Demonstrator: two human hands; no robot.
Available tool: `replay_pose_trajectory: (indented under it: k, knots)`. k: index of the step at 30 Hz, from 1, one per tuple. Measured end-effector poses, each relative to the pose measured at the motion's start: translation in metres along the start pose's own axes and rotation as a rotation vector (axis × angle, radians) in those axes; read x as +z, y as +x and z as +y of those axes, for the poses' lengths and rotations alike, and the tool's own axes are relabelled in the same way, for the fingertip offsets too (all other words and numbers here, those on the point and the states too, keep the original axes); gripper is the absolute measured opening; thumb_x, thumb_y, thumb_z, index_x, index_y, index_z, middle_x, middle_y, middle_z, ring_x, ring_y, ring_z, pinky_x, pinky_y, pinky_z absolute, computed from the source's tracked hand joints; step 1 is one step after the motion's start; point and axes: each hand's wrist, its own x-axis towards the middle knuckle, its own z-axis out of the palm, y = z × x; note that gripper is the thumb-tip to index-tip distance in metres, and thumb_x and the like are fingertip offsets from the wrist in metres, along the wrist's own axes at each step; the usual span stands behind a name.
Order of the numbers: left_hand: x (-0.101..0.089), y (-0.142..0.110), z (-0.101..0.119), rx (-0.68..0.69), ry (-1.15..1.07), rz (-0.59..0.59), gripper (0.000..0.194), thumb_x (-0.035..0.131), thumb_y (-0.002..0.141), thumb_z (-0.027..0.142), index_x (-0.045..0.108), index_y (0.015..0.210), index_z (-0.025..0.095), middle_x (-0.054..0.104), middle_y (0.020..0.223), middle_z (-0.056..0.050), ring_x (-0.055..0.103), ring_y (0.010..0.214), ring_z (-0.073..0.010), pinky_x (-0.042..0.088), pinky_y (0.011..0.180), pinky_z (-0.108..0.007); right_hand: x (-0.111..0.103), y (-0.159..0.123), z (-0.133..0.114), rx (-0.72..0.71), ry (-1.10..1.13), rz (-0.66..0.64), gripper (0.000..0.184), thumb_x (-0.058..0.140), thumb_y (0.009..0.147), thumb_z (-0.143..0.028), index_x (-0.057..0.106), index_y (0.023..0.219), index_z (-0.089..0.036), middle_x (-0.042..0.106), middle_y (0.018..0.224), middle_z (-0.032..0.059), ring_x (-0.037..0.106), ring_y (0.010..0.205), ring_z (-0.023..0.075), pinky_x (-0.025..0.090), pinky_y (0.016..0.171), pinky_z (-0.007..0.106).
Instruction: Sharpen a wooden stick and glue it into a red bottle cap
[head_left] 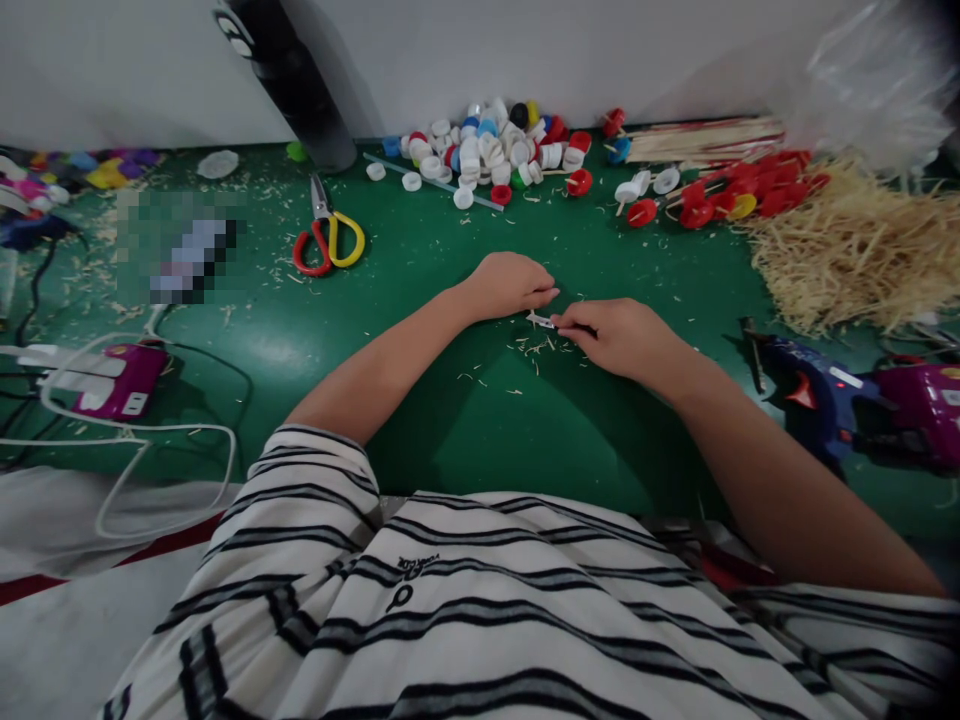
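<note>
Over the green tabletop (480, 420), my right hand (619, 335) pinches a small, silvery blade-like piece (541, 320) between thumb and fingers. It points left, toward my left hand (510, 285), which is just beyond it with its fingers curled together and palm down. What the left fingers hold, if anything, is hidden. Thin pale wood shavings (536, 345) lie on the table right below both hands.
Behind the hands are scissors (330, 245), a black bottle (300, 95) and a heap of bottle caps (487, 150). On the right lie wooden sticks (705, 140), red caps (765, 190), straw-like shavings (855, 250) and a blue glue gun (817, 385). A power strip (131, 380) with cables is left.
</note>
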Motion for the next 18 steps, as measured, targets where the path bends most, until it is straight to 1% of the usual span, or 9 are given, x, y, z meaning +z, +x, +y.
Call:
replay_pose_trajectory:
  k: [4,11,15,18]
  knots:
    - [-0.001,-0.001,0.001,-0.012,-0.001,-0.009,0.043,0.041,0.107,0.044,0.059,0.075,0.021,0.065,0.077,-0.007,0.057,0.075,-0.0205,0.025,0.063,-0.037,-0.003,-0.003,0.000,0.017,0.019,-0.026,0.023,0.057,0.101,-0.029,0.080,0.103,-0.027,0.085,0.102,0.0037,0.075,0.085,0.0234,0.044,0.066,0.031]
    - [-0.003,-0.002,0.004,-0.011,-0.007,0.004,0.042,0.043,0.106,0.041,0.051,0.070,0.021,0.057,0.071,-0.004,0.051,0.068,-0.0185,0.021,0.060,-0.037,-0.005,-0.008,-0.001,0.031,0.035,-0.039,0.025,0.056,0.100,-0.030,0.081,0.103,-0.026,0.085,0.100,0.0037,0.072,0.079,0.0211,0.043,0.065,0.030]
    - [-0.003,-0.001,0.004,-0.027,-0.006,-0.005,0.042,0.043,0.106,0.041,0.049,0.070,0.021,0.058,0.072,-0.005,0.052,0.069,-0.0188,0.020,0.060,-0.037,-0.007,-0.011,-0.001,0.030,0.036,-0.037,0.026,0.055,0.100,-0.030,0.081,0.103,-0.027,0.085,0.097,0.0026,0.071,0.077,0.0203,0.041,0.062,0.029]
    - [-0.003,-0.001,0.003,-0.046,-0.020,0.006,0.042,0.043,0.106,0.040,0.047,0.069,0.021,0.060,0.074,-0.005,0.053,0.071,-0.0189,0.020,0.060,-0.037,-0.009,-0.014,-0.001,0.039,0.033,-0.038,0.024,0.057,0.099,-0.030,0.080,0.102,-0.028,0.085,0.096,0.0015,0.072,0.077,0.0204,0.042,0.062,0.029]
